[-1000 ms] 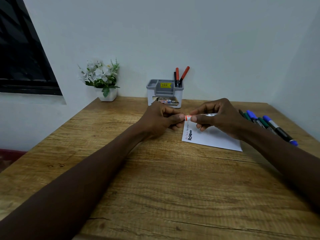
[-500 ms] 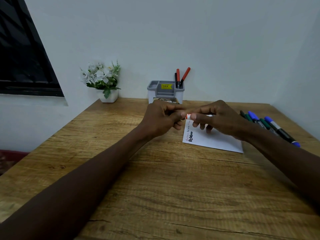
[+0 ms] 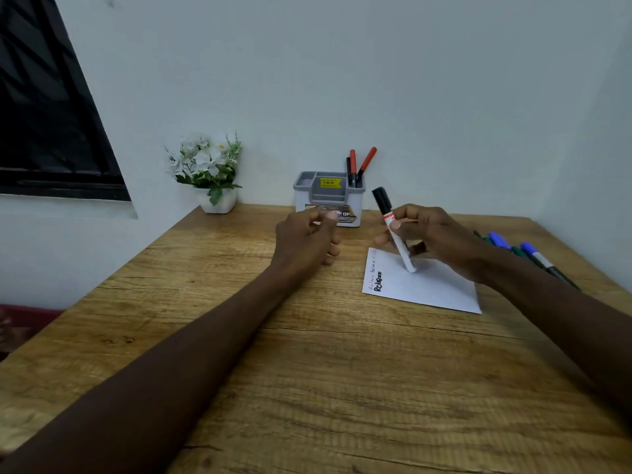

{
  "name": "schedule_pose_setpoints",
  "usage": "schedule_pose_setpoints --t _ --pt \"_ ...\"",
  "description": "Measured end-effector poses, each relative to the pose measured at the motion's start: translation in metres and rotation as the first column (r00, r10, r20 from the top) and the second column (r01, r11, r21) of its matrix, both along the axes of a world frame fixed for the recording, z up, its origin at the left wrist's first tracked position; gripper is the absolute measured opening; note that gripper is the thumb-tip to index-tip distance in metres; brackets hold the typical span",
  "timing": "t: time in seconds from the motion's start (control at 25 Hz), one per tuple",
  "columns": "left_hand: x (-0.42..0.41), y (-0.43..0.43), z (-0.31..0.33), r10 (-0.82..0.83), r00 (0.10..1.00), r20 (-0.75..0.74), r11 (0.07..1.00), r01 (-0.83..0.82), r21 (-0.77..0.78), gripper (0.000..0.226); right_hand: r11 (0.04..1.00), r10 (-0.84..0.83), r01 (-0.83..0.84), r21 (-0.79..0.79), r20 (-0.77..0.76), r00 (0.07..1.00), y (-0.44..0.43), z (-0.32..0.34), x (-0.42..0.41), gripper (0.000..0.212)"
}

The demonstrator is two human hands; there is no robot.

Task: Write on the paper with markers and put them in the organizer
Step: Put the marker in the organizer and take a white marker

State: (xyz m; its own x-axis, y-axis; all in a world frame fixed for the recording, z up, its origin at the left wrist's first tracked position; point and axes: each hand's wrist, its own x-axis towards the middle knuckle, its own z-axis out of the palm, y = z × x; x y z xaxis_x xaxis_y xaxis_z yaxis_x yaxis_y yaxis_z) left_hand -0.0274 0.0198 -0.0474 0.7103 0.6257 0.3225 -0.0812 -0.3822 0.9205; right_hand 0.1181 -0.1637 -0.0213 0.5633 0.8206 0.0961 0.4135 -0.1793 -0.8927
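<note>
My right hand (image 3: 437,234) grips a white marker (image 3: 400,249) with a black cap (image 3: 381,198). The marker is tilted, cap end up and white end down, just above or on the white paper (image 3: 431,289). The paper lies on the wooden table and has handwriting along its left edge. My left hand (image 3: 304,237) hovers apart to the left, fingers loosely curled and holding nothing. A grey and white organizer (image 3: 325,196) stands at the back against the wall, with red-capped markers (image 3: 359,165) upright in its right compartment.
Several blue and green markers (image 3: 523,251) lie on the table to the right of the paper, behind my right forearm. A small white pot of flowers (image 3: 210,172) stands at the back left. A dark window is on the left wall.
Both hands held the marker level between them before. My left hand has let go and drawn left. My right hand has swung the marker to a tilt, cap up, over the paper.
</note>
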Motion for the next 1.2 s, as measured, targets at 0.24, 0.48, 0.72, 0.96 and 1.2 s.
schedule_pose_setpoints --t 0.24,0.48,0.72,0.96,1.2 --pt "0.001 -0.013 -0.003 -0.152 0.940 -0.305 0.893 0.263 0.366 0.028 0.914 -0.162 0.218 0.343 -0.186 0.969 0.018 0.020 0.014 0.044" --pt "0.001 -0.014 -0.003 -0.247 0.887 -0.389 0.752 0.429 0.501 0.038 0.775 -0.301 0.329 0.539 -0.143 0.943 0.070 0.039 0.031 0.067" --pt "0.000 -0.011 -0.005 -0.267 0.878 -0.397 0.768 0.443 0.462 0.033 0.723 -0.485 0.384 0.574 0.026 0.874 0.121 0.057 0.051 0.066" --pt "0.000 -0.013 -0.003 -0.261 0.876 -0.406 0.761 0.446 0.471 0.033 0.756 -0.529 0.353 0.551 0.197 0.825 0.170 0.055 0.072 0.050" --pt "0.004 -0.013 -0.002 -0.253 0.852 -0.458 0.758 0.469 0.453 0.037 0.800 -0.494 0.280 0.531 0.317 0.810 0.193 0.050 0.072 0.050"
